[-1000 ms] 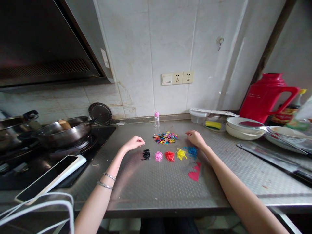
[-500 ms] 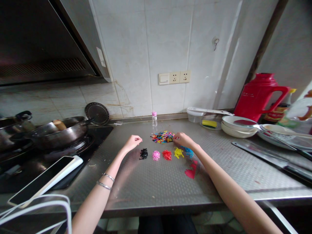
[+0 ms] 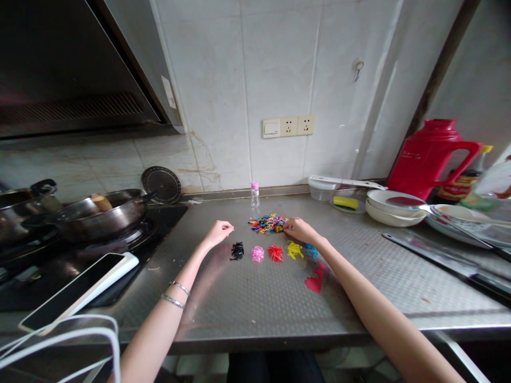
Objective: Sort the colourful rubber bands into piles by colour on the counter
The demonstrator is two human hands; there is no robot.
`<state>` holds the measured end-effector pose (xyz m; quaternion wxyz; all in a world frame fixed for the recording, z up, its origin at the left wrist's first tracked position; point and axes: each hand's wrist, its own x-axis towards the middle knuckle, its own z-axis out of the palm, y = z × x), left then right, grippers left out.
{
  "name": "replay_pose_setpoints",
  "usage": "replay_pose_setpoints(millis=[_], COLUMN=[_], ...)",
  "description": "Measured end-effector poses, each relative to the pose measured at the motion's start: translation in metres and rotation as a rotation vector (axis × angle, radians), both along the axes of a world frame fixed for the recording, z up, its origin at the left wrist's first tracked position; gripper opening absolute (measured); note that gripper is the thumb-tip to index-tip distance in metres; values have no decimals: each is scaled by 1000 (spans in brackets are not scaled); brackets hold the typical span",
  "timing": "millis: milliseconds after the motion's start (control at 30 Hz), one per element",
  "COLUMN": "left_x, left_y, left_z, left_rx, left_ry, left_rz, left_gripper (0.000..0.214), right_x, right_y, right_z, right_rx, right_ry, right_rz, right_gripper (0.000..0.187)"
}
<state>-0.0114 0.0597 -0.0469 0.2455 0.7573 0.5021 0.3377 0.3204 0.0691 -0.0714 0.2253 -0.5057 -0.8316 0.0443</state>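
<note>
A mixed heap of small coloured rubber bands [image 3: 266, 224] lies on the steel counter between my hands. My right hand [image 3: 301, 230] is at the heap's right edge, fingers pinched together against the bands; what is in the pinch is hidden. Left of the heap, apart from it, my left hand [image 3: 219, 233] is closed with thumb and fingertips together, and anything in it is too small to make out. In a row nearer me lie black bands [image 3: 237, 251], pink bands [image 3: 257, 254], red bands [image 3: 275, 254], yellow bands [image 3: 294, 249] and blue bands [image 3: 311, 251], the last partly behind my right wrist.
A small clear bottle with a pink cap [image 3: 255, 194] stands behind the heap. A torn red piece [image 3: 315, 279] lies nearer me. To the left are a phone [image 3: 74, 290] and a pan [image 3: 99, 213]; to the right, bowls [image 3: 393, 210], a knife [image 3: 427, 254] and a red flask [image 3: 425, 159].
The whole view has shifted slightly, so things appear a little farther right. Both hands keep nearly the same places and stay closed. No band has visibly moved between piles.
</note>
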Motion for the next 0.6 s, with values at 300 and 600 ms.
replay_pose_setpoints(millis=[300,600], left_x=[-1,-1], left_y=[1,3], left_z=[-1,-3], left_rx=[-4,14], left_ry=[0,-12], left_rz=[12,14], left_gripper=[27,27], right_x=[0,-23], right_y=[1,-1], right_z=[-2,31], right_rx=[15,79], right_ry=[69,157], right_rz=[-3,116], right_gripper=[16,16])
